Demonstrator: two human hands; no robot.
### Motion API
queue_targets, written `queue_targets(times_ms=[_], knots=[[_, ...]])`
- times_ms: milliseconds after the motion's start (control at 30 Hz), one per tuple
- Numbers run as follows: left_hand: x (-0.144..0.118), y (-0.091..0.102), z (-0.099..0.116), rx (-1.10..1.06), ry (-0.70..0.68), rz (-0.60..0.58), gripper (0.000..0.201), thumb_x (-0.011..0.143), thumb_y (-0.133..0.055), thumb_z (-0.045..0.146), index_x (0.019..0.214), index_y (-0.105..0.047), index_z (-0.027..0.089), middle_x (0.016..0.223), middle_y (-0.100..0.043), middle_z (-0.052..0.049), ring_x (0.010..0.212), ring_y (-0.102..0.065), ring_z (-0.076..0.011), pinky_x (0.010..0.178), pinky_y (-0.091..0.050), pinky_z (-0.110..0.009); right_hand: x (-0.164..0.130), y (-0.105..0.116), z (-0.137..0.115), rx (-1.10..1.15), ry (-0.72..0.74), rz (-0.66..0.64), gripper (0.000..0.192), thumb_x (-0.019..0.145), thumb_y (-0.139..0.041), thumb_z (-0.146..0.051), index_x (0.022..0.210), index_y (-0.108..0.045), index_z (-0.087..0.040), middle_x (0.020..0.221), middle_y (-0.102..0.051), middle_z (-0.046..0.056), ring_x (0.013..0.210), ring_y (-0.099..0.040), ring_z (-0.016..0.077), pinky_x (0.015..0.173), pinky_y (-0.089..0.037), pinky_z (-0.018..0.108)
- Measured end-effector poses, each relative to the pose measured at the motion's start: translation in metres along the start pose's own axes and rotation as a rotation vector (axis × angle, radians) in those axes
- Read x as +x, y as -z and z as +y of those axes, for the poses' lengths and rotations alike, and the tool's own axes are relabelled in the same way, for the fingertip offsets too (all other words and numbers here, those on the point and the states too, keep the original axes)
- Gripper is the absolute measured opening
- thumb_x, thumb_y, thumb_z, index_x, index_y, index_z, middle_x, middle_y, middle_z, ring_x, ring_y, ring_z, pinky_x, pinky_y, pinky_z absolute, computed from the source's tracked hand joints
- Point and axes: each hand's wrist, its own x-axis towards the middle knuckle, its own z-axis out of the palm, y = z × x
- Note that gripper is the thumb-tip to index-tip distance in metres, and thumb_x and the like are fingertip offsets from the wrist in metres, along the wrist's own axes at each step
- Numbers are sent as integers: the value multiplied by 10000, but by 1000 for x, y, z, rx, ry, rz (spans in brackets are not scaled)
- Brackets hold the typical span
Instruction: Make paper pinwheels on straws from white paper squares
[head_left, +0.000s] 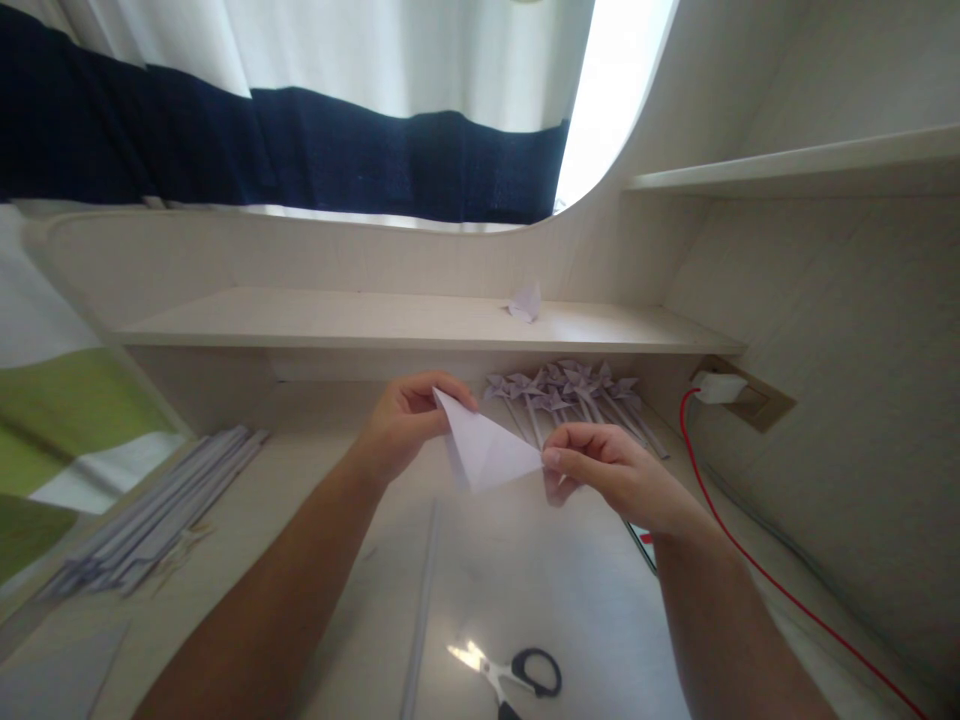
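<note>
- Pale lilac paper, folded into a triangle (486, 450), is held up just above the desk (525, 590), between both hands.
- Left hand (405, 420) pinches the triangle's upper corner, fingers closed narrowly on the paper.
- Right hand (611, 475) grips the right-hand tip between thumb and fingers, likewise closed on it.
- Finished paper pinwheels (574, 392) lie in a heap at the back of the desk, under the low shelf, so a good many look done.
- Rolled paper sticks (161, 515) are piled well off to the left, and a single stick (424, 590) lies on the desk below the hands; these seem unused so far.
- Scissors (510, 672) rest near the front edge, apart from both hands.
- By my judgement this piece is at an early fold: no cuts or blades show on it yet.
- One small folded piece (526, 302) sits on the shelf (337, 322).
</note>
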Motion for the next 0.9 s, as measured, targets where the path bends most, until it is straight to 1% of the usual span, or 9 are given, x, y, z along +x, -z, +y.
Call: queue_targets(times_ms=[267, 433, 533, 633, 700, 733, 767, 833, 900], knots=[[0, 7, 8, 91, -49, -39, 132, 641, -910, 220, 733, -825, 179, 727, -761, -68, 637, -670, -154, 602, -529, -229, -6, 1, -5, 38, 1, -5, 370, 863, -793, -499, 792, -692, -150, 713, -722, 31, 638, -674, 136, 641, -575, 275], [-3, 11, 17, 261, -78, -63, 99, 689, -884, 226, 760, -831, 184, 746, -772, -69, 675, -683, -170, 633, -541, -243, -2, 4, 0, 42, -5, 32, 390, 855, -787, -520, 773, -679, -154, 692, -708, 26, 614, -670, 143, 608, -574, 282], [-4, 11, 14, 338, -34, -26, 129, 753, -862, 287, 778, -814, 170, 711, -744, -50, 627, -644, -146, 584, -500, -226, 0, 10, 1, -18, 44, 175, 408, 887, -733, -561, 865, -699, -155, 789, -729, 47, 675, -690, 157, 617, -567, 280], [-4, 5, 10, 340, 21, -23, 193, 776, -841, 344, 789, -791, 158, 714, -736, -41, 621, -640, -145, 578, -491, -228, -12, 10, 5, -76, 110, 426, 396, 905, -707, -565, 969, -694, -175, 843, -737, 49, 723, -695, 174, 656, -556, 294], [-4, -2, 7, 323, 19, -48, 201, 764, -841, 340, 783, -774, 152, 720, -733, -36, 630, -638, -142, 591, -490, -226, -33, -2, 13, -165, 118, 545, 351, 910, -709, -537, 917, -683, -186, 807, -724, 44, 738, -681, 186, 693, -541, 311], [-4, -5, 7, 304, 15, -62, 195, 761, -839, 330, 790, -769, 150, 724, -731, -35, 635, -639, -140, 599, -490, -226, -45, -12, 19, -228, 97, 554, 331, 914, -707, -521, 881, -678, -192, 786, -717, 42, 736, -666, 190, 690, -523, 314], [-4, -9, 6, 290, 18, -74, 185, 760, -833, 315, 793, -763, 147, 727, -729, -36, 640, -639, -140, 600, -490, -226, -58, -25, 26, -310, 53, 511, 312, 925, -696, -499, 847, -679, -197, 764, -705, 37, 718, -647, 189, 670, -499, 312], [-5, -14, 5, 261, 26, -109, 157, 767, -820, 279, 818, -758, 145, 749, -729, -38, 649, -642, -140, 598, -489, -222, -83, -54, 41, -493, -85, 305, 244, 937, -669, -400, 798, -695, -201, 777, -715, 43, 728, -639, 192, 664, -463, 310], [-7, -18, 5, 220, 31, -153, 198, 783, -804, 243, 960, -769, 161, 813, -746, -42, 664, -654, -138, 600, -495, -217, -102, -82, 56, -675, -225, 105, 88, 857, -702, -282, 846, -746, -207, 856, -747, 54, 783, -657, 207, 715, -462, 317]])
